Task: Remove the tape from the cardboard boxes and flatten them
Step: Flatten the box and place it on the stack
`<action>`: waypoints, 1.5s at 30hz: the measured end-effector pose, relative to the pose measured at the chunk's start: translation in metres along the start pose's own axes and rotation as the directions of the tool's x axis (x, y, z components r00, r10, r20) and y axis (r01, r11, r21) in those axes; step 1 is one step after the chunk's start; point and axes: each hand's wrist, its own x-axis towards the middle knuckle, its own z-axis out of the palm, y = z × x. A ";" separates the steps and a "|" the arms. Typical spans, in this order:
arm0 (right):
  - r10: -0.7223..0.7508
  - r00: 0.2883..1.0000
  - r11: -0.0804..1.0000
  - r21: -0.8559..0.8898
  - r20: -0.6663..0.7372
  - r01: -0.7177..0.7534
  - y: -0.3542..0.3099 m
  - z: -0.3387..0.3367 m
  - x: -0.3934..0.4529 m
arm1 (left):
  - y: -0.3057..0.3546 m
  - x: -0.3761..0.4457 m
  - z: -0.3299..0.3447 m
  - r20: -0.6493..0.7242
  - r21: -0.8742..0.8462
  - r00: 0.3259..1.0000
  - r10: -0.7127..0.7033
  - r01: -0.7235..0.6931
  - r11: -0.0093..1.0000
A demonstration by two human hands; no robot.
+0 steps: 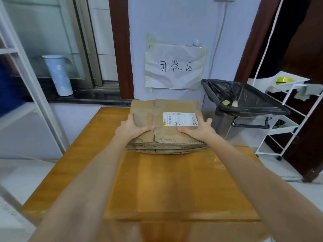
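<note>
A stack of several flattened cardboard boxes lies at the far end of the wooden table. The top sheet carries a white shipping label. My left hand holds the stack's near left corner, thumb on top and fingers along the left edge. At the near right corner my right hand holds it the same way, thumb on top below the label and fingers up the right side. No tape shows on the top sheet.
A bin lined with a black bag stands right of the table, with yellowish scraps inside. Further right is a white wire rack holding a yellow tape roll. A paper sign hangs on the wall behind.
</note>
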 end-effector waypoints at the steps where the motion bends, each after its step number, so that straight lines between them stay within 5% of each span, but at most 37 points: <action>1: -0.002 1.000 1.000 0.006 -0.004 0.002 0.000 0.001 0.010 | 0.002 0.010 0.002 -0.007 -0.004 1.000 0.004 -0.004 1.000; 17: 0.054 0.998 0.998 -0.024 0.010 -0.054 0.020 0.027 0.124 | 0.014 0.112 0.055 -0.007 0.129 0.999 0.049 -0.048 0.990; 22: 0.022 1.000 0.900 -0.436 0.016 -0.013 0.002 0.019 0.122 | 0.018 0.117 0.052 -0.008 0.441 0.997 0.072 -0.061 0.895; 26: -0.245 0.968 0.797 -0.580 -0.053 0.170 -0.008 0.023 0.110 | 0.030 0.107 0.048 -0.016 0.593 0.956 0.292 -0.226 0.773; 31: -0.566 0.824 0.699 -0.534 -0.007 0.475 -0.007 0.032 0.084 | 0.030 0.082 0.048 0.157 0.458 0.796 0.585 -0.583 0.671; 36: -0.499 0.858 0.619 -0.643 0.122 0.451 0.006 0.052 0.077 | 0.019 0.071 0.060 0.271 0.658 0.790 0.550 -0.569 0.494; 45: -0.448 0.889 0.698 -0.585 0.093 0.413 0.011 0.066 0.086 | 0.014 0.081 0.075 0.256 0.671 0.831 0.494 -0.521 0.528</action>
